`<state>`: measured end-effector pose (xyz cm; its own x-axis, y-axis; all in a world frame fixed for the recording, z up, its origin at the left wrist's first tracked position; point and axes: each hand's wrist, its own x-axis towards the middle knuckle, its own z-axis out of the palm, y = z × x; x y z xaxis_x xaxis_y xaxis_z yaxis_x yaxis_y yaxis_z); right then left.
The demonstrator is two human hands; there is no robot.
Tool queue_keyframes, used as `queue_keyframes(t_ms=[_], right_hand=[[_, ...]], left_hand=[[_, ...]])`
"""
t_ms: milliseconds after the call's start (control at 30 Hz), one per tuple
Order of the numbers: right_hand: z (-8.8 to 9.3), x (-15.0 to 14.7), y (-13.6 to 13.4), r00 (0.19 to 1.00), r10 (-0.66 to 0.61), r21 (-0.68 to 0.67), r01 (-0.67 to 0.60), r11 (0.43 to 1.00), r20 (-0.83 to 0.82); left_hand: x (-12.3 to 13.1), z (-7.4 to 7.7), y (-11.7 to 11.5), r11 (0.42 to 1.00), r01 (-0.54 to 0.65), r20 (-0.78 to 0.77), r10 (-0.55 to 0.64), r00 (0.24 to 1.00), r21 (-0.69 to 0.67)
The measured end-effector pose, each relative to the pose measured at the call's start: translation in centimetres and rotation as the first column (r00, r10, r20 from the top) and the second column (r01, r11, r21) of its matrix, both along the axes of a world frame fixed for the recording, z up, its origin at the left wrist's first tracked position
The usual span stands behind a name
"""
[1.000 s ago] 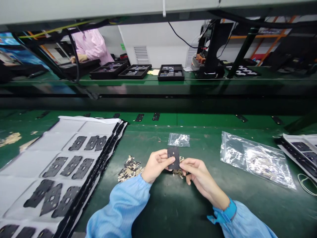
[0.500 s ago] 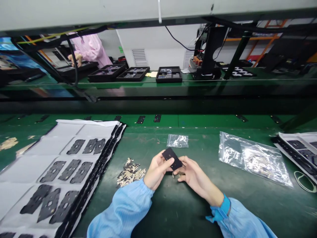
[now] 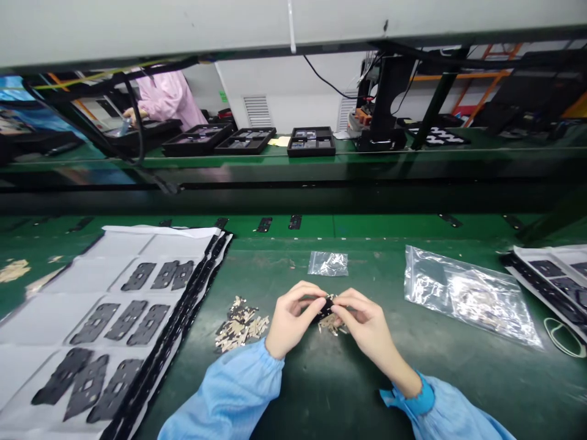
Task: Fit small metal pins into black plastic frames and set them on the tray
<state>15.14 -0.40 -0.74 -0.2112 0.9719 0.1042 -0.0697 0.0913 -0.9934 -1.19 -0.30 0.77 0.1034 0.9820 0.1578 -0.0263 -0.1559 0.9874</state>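
My left hand pinches a small black flat plate, which the fingers of both hands largely cover. At the plate's right edge, my right hand is closed, thumb and fingertips on it. Whether a small piece is also between those fingertips cannot be made out. Just below the plate lies a small heap of thin metal pieces on the green bench. A larger pile of similar pale and dark pieces is beside my left wrist.
Left, a stack of white sheets carries several black plates. Small and large clear bags lie behind and right. Black plates line the green strip. Beyond stand black trays and a person in pink.
The black plate has tilted and come lower between my hands, now mostly covered by fingers. My right fingers have closed in at its edge, and the small heap beneath shows more.
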Motion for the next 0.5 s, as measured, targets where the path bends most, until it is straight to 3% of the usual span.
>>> queue_keyframes(t_ms=[200, 367, 500], right_hand=[[0.15, 0.34, -0.13, 0.975, -0.026, 0.199, -0.019, 0.980, 0.221], [0.45, 0.55, -0.18, 0.930, -0.120, 0.405, -0.033, 0.914, 0.347], [0.31, 0.57, -0.39, 0.896, -0.160, 0.477, -0.064, 0.877, 0.414]], left_hand=[[-0.04, 0.10, 0.03, 0.996, -0.019, -0.141, 0.032, 0.990, 0.089], [0.00, 0.68, -0.35, 0.972, -0.046, -0.291, 0.114, 0.950, 0.231], [0.11, 0.75, -0.64, 0.956, -0.039, -0.349, 0.143, 0.926, 0.290]])
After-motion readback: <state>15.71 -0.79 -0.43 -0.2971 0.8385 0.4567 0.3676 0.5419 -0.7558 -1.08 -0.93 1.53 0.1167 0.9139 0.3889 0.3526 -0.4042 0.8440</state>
